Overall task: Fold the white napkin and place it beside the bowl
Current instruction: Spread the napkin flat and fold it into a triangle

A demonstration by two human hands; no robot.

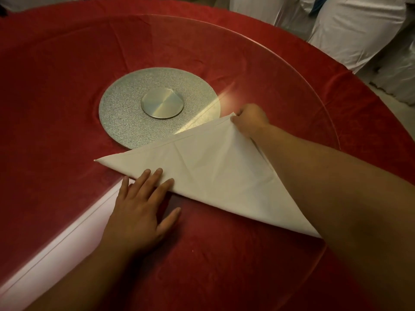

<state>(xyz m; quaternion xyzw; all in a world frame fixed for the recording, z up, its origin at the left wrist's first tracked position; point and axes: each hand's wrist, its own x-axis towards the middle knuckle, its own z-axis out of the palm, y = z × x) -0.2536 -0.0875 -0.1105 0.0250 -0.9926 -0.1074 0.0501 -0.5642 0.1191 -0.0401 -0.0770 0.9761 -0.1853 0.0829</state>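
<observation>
Head view: a round table (67,86) under a red cloth, seen from above and slightly to one side.
Landmark: a silver disc (139,122) with a smooth metal hub (162,103) sat at the middle of the table, beneath a clear glass turntable (258,70).
Napkin: the white napkin (208,169) lay folded into a triangle on the glass, just on the near side of the disc, its far edge overlapping the disc's rim.
Napkin corners: one point reached left of the disc's near edge, one lay under the right forearm, one was lifted beside the disc's right rim.
Left hand: the left hand (141,212) rested flat, fingers spread and apart, fingertips pressing the napkin's near folded edge, on the near side of the disc.
Left grip: apart, closed on nothing.
Right hand: the right hand (251,121) sat just right of the disc, thumb and fingers pinched together on the napkin's far corner.
Right grip: clamped on the napkin.
Background: white draped chairs (350,30) stood beyond the table, far right of the disc.
</observation>
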